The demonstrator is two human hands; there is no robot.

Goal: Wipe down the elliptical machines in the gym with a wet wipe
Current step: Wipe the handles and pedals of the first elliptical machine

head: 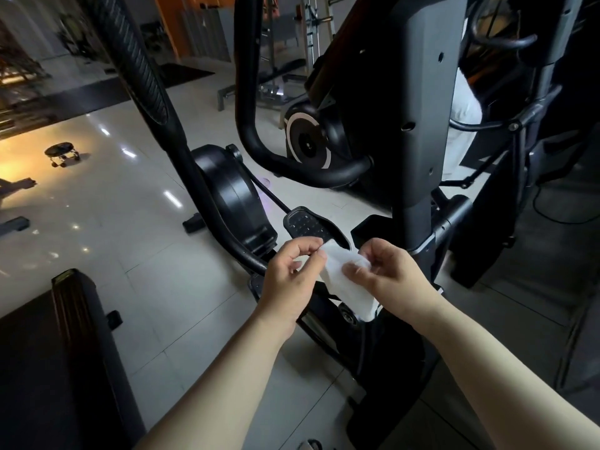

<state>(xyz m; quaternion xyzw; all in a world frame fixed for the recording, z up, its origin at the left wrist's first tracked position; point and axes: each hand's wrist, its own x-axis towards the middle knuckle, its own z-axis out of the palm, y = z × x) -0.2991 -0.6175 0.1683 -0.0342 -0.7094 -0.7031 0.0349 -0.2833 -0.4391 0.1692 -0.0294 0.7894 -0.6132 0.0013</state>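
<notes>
Head view: a thin white wet wipe [344, 277] was held in the air between both hands, just in front of the black studded foot pedal [306, 224] of the black elliptical machine [233, 196]. No contact with the machine could be made out. The wipe's upper left corner was pinched between the thumb and curled forefinger of the left hand [289, 280]. Its right edge was pinched by the thumb and fingers of the right hand [389, 277], so both hands were closed on the sheet. The sheet hung soft and partly folded, its lower end drooping.

The step was judged to be the opening-out of the wipe before any wiping. It would be done well if the corners were drawn apart gently, so that the damp sheet was spread without tearing, then laid over the fingers for broad contact.

The tall grey upright column [418, 108] appeared to be smooth moulded plastic, pierced by small holes. The long swing handle [139, 60] was covered in ribbed black grip. Raised dots covered the pedal, where firmer pressure would probably be needed. Lights were mirrored in the pale glossy floor tiles [130, 254].
</notes>
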